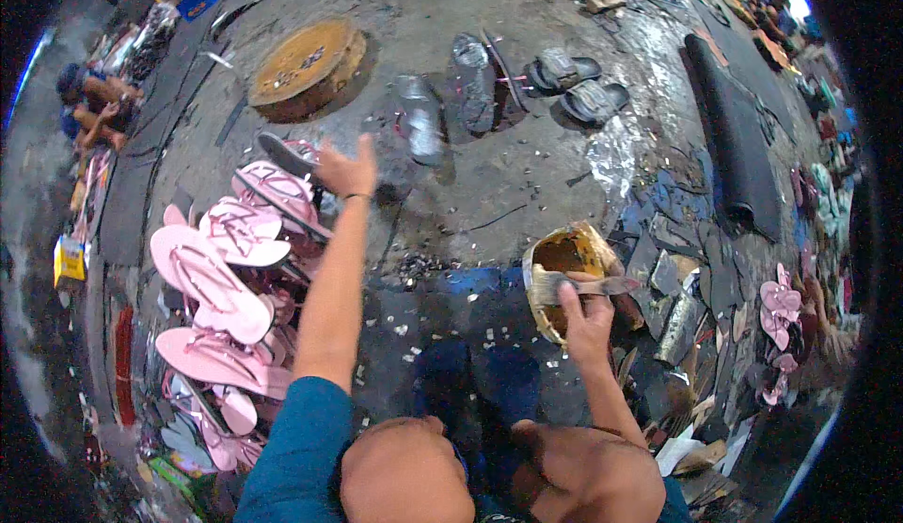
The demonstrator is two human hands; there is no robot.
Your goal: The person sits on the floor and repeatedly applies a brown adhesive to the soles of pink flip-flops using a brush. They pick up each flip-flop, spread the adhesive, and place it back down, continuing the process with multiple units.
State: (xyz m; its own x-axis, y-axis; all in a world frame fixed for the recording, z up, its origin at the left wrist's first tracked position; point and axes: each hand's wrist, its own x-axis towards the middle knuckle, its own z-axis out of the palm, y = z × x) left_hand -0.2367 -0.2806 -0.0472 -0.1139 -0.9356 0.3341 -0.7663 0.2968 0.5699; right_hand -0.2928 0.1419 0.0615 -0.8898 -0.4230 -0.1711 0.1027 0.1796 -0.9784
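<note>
My left hand (pixel 348 167) reaches out at the far left, thumb and fingers apart and slightly blurred. Its fingers come up against a dark sandal sole (pixel 285 154); I see no clear grip on it. Below lies a pile of pink flip-flops (pixel 212 283), with several pairs of straps showing. My right hand (pixel 588 325) is closed around a flat brush (pixel 594 286), held level across the mouth of a tub (pixel 546 318) crusted with yellowish residue. The tub's inside is brownish and partly hidden by the brush.
A round wooden block (pixel 310 64) stands far left. Dark soles (pixel 421 118) and black slide sandals (pixel 594 103) lie ahead. A black rolled sheet (pixel 720 128) and scraps (pixel 677 307) lie right. More pink flip-flops (pixel 779 307) sit far right; another person (pixel 94 104) crouches far left.
</note>
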